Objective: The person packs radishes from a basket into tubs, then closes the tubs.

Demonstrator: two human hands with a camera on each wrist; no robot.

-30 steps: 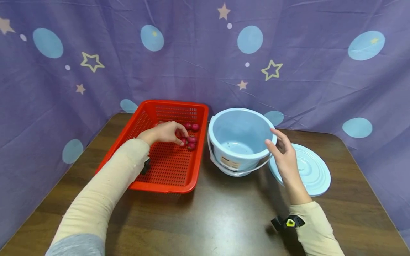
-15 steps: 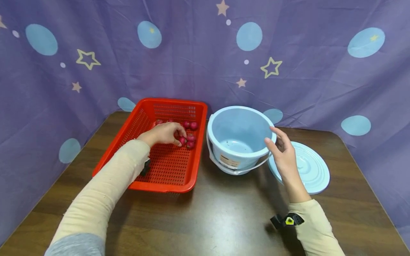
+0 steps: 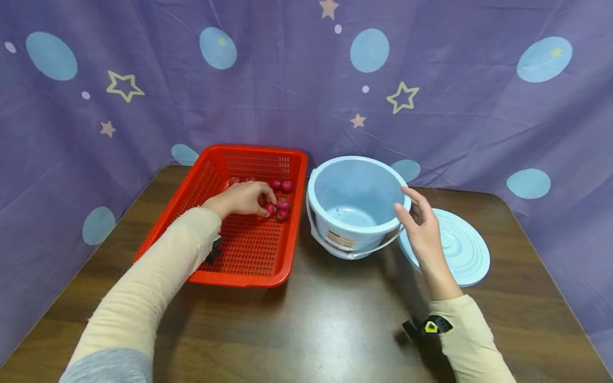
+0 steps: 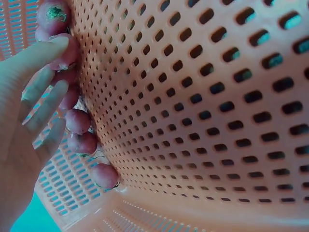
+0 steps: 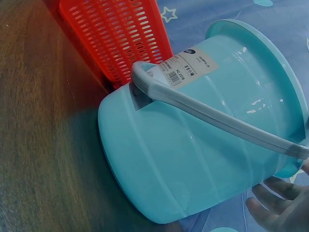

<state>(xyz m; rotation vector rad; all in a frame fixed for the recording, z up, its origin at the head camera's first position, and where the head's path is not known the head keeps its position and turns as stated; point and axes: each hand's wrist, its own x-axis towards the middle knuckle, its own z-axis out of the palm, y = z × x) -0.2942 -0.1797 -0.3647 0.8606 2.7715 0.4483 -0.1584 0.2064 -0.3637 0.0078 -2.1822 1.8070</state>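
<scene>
My left hand (image 3: 246,199) reaches into a red perforated basket (image 3: 251,255), its thumb and fingers pinching a small red radish (image 3: 271,209). More radishes (image 3: 282,215) lie around it along the basket's far and right parts. In the left wrist view the thumb presses on a radish (image 4: 68,53), the other fingers beyond it. Right of the basket stands a light blue bucket (image 3: 366,239), upright. My right hand (image 3: 425,234) touches the bucket's right rim with thumb and fingertips. In the right wrist view its loosely spread fingers (image 5: 273,195) lie beside the bucket wall.
A round light blue lid (image 3: 471,252) lies on the brown wooden table (image 3: 330,324) behind my right hand. The bucket's pale handle (image 5: 217,118) hangs down over its front. A purple patterned curtain (image 3: 282,101) hangs directly behind the basket and bucket.
My left hand's thumb and fingers have settled closer round the radish. The right hand stays at the bucket rim. The whole head view has shifted slightly.
</scene>
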